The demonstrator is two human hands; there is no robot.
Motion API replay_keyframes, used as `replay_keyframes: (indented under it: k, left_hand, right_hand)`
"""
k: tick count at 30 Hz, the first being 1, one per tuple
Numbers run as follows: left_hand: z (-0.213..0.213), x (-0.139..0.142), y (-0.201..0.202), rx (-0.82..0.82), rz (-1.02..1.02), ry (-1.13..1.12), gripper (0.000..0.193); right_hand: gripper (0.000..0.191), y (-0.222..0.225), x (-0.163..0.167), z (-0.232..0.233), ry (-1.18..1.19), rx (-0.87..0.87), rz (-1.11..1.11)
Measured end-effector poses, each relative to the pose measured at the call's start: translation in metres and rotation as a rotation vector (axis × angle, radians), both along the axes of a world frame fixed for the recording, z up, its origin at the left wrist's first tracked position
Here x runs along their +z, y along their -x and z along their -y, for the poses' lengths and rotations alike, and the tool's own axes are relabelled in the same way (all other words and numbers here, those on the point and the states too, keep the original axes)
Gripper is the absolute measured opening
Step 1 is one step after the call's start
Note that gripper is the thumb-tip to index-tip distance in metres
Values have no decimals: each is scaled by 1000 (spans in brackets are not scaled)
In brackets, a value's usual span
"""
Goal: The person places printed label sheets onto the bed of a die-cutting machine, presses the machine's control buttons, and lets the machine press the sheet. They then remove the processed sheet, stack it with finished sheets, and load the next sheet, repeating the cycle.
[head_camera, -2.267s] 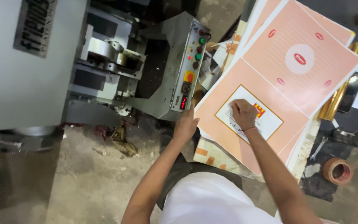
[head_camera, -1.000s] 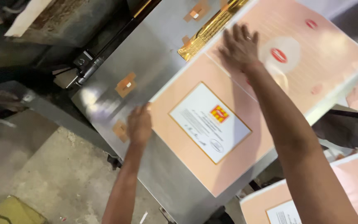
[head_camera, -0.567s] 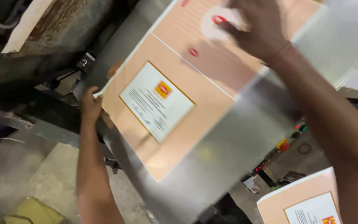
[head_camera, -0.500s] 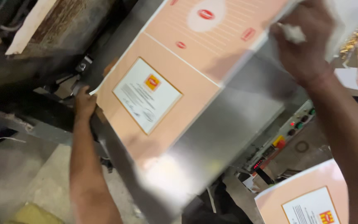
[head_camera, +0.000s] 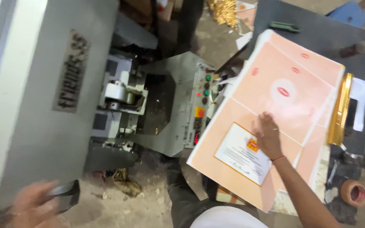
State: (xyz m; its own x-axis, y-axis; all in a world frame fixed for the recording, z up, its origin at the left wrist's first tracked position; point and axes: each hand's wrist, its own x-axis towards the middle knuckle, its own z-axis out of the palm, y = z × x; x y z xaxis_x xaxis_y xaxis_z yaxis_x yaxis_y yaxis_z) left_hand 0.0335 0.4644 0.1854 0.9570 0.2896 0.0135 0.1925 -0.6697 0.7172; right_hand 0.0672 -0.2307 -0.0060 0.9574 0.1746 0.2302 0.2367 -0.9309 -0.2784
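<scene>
My right hand (head_camera: 268,135) lies flat, fingers spread, on the top sheet of a stack of peach printed sheets (head_camera: 284,88), next to a white label panel (head_camera: 243,153) with a small red and yellow mark. My left hand (head_camera: 32,207) is blurred at the lower left, beside a dark handle (head_camera: 64,196) at the grey machine's front edge. Whether it grips the handle is unclear.
A large grey machine body (head_camera: 43,97) fills the left. Its control panel (head_camera: 201,107) with coloured buttons sits between the machine and the stack. A gold foil strip (head_camera: 341,109) lies right of the sheets, a tape roll (head_camera: 355,192) at the lower right. Dirty floor lies below.
The view swung from the metal plate to the stack. My right hand went from holding a sheet on the plate to resting on the stack. My left hand dropped to the machine's lower left.
</scene>
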Motion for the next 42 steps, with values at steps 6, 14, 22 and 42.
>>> replay_keyframes:
  k: [6, 14, 22, 42]
  left_hand:
    - [293, -159, -9, -285, -381, 623, 43]
    - [336, -214, 5, -275, -284, 228, 31]
    - [340, -158, 7, -534, 54, 146, 38]
    - [61, -121, -60, 218, -95, 538, 39]
  right_hand:
    - [62, 18, 9, 2, 226, -37, -90]
    - [59, 6, 1, -2, 207, -64, -31]
    - [67, -3, -21, -7, 310, -106, -82]
    - [80, -377, 119, -371, 376, 491, 278]
